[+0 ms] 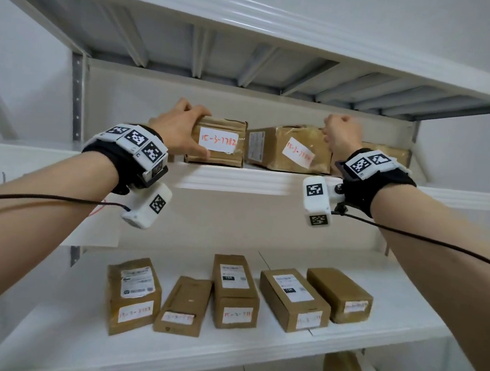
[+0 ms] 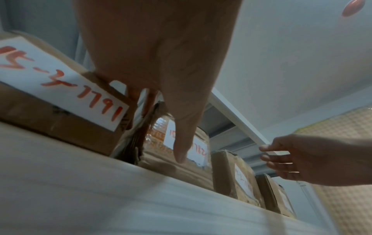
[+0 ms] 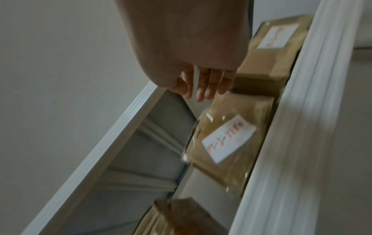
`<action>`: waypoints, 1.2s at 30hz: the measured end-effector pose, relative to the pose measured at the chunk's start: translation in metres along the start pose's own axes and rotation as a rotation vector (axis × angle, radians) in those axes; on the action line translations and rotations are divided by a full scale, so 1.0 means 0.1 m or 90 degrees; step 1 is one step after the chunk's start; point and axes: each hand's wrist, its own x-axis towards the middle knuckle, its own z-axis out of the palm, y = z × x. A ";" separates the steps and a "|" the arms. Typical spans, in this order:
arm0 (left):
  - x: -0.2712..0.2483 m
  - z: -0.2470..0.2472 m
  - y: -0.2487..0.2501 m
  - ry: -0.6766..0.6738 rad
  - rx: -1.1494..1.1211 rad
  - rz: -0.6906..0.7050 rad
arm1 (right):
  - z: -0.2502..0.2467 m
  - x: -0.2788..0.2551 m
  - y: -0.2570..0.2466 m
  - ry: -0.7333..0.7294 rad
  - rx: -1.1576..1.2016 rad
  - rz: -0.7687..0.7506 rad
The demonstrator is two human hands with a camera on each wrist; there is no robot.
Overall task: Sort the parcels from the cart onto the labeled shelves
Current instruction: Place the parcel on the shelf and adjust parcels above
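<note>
1. A person's left hand (image 1: 180,131) closes its grip on a cardboard parcel (image 1: 216,145) marked "15-3-7782", fingers over the top left edge and thumb on the front face by the white label (image 1: 218,139), as the parcel sits at the front lip of the upper shelf (image 1: 238,177).
2. The right hand (image 1: 342,136) hovers just above a second, tape-wrapped parcel (image 1: 290,152) beside it, fingers loosely bent and holding nothing.
3. A third parcel (image 1: 387,152) shows behind the right wrist; in the left wrist view another box (image 2: 58,101), marked "7791", stands just to the left of the held one.
4. Five more parcels lie in a row on the lower shelf (image 1: 387,339).
5. To finish the placement well, the held parcel should likely be slid straight back, label facing out, square with its neighbours.
6. The free hand could steady the wrapped parcel so it is not nudged; its glossy tape may slip.
7. The thumb should come off the label so the number reads.
</note>
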 end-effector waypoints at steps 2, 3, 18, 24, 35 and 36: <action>0.06 0.04 0.04 -0.001 -0.005 -0.004 | -0.21 0.20 0.06 0.012 -0.026 -0.006; 0.08 0.05 0.05 -0.003 -0.008 -0.003 | -0.28 0.24 0.06 0.017 -0.033 -0.012; 0.82 0.44 0.81 0.046 0.049 -0.222 | -1.41 1.14 0.64 0.097 -0.117 0.005; 0.90 0.51 0.87 0.126 0.031 -0.254 | -1.54 1.40 0.97 0.020 -0.103 0.011; 0.84 -0.15 1.54 0.469 0.000 -0.153 | -0.93 1.58 1.15 -0.127 -0.057 -0.042; 0.84 -0.16 1.67 0.483 0.006 -0.132 | -0.88 1.50 1.11 -0.152 -0.056 -0.047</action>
